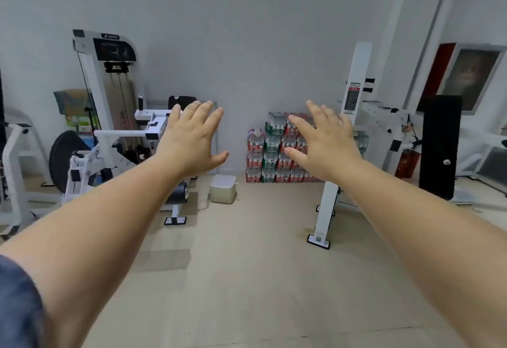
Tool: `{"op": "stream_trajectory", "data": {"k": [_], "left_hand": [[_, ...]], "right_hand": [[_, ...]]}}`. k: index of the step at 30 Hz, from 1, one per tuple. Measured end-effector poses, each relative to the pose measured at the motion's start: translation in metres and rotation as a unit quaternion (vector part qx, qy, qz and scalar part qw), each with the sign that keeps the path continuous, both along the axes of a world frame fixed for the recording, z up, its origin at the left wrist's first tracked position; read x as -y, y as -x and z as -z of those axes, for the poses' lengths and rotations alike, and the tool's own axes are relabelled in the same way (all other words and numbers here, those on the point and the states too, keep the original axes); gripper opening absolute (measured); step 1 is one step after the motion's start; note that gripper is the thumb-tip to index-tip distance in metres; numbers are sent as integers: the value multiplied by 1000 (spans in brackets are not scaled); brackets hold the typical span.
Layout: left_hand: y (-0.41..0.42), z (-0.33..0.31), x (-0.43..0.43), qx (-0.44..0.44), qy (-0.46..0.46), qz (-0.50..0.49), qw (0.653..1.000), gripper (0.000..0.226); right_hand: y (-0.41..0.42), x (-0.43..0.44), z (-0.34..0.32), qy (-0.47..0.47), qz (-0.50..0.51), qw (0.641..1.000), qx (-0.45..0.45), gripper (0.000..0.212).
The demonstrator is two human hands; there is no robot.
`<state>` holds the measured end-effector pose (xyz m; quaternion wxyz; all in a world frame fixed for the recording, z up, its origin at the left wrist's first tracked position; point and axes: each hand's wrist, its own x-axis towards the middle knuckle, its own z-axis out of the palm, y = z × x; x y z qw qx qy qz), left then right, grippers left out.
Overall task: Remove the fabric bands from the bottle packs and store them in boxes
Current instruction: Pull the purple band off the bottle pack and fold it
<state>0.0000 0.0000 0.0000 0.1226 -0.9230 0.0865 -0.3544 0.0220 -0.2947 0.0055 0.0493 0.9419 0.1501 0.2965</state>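
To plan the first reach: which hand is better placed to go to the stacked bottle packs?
Probably the right. The right hand, open, lines up with the bottle packs stacked at the wall; the left hand, also open, is off to the side, before the weight machine.

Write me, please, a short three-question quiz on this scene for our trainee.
1. True or false: the left hand grips something.
2. Pick one: the packs are stacked A) on the floor by the wall; B) on a table; C) in a cart.
3. Fill in, open or shut: the right hand is ___.

Key: 1 false; 2 A; 3 open.
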Motion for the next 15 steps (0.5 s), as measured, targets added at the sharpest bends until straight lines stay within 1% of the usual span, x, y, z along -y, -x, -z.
{"op": "stream_trajectory", "data": {"k": [3,6,10,15], "left_hand": [[-53,9,-26,-22,6,-14,1000,92],[-112,19,-47,-49,-3,-6,999,91],[-188,29,-61,-74,11,-1,997,91],[-282,44,-57,-97,16,7,995,90]], "right_hand": [[-53,-29,8,-2,11,1000,-25,72],[-105,-50,20,-5,16,999,-50,72],[-169,-61,35,-13,32,996,-81,71],[-254,-59,53,-23,40,994,-101,71]]}}
